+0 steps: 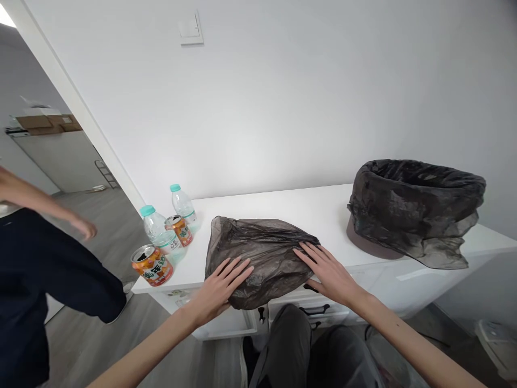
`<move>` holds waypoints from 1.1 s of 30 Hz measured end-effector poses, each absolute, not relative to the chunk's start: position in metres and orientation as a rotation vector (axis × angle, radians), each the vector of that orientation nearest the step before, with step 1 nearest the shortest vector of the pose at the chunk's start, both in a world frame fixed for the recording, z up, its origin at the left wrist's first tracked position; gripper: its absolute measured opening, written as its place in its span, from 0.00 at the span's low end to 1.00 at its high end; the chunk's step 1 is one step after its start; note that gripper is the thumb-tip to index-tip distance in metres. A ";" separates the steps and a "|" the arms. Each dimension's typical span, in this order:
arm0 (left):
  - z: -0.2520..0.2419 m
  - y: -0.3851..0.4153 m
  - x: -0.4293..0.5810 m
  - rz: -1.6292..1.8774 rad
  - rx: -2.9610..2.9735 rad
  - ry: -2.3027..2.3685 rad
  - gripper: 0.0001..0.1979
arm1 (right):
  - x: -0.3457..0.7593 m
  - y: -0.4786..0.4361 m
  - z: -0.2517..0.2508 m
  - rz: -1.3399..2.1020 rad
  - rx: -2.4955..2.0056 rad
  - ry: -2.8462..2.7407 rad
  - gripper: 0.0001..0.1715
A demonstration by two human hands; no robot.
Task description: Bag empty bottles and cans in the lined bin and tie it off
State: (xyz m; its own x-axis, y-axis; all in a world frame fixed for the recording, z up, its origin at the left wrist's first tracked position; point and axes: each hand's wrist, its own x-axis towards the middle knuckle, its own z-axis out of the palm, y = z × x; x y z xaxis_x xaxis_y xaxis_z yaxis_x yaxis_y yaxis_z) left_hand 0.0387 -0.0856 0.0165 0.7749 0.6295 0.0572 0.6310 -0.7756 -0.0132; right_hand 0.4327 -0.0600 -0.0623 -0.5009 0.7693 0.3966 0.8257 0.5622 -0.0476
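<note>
At frame centre, my left hand (219,286) and right hand (332,276) rest, fingers outspread, on a dark bag (264,250); overhanging the counter (278,207), it could slide off.

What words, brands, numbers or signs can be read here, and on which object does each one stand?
"美年达", as best it reads: nearer orange can.
Farther orange can: similar characters, too small to read surely.
Nearer bottle: label characters, too small to read surely.
Farther bottle: any label print is too small to read.
Dark bag under the hands: no lettering visible.
</note>
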 end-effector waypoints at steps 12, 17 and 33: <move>0.065 -0.051 0.041 -0.872 -2.988 -1.819 0.15 | 0.447 -0.075 -0.037 -0.048 -1.293 -2.256 0.22; 0.122 -0.022 0.054 -1.144 -2.495 -1.941 0.23 | 0.437 -0.068 -0.031 0.012 -1.480 -2.064 0.19; -0.009 0.010 0.125 -0.323 -2.616 -1.525 0.31 | 0.418 -0.084 0.017 0.452 -1.915 -1.793 0.04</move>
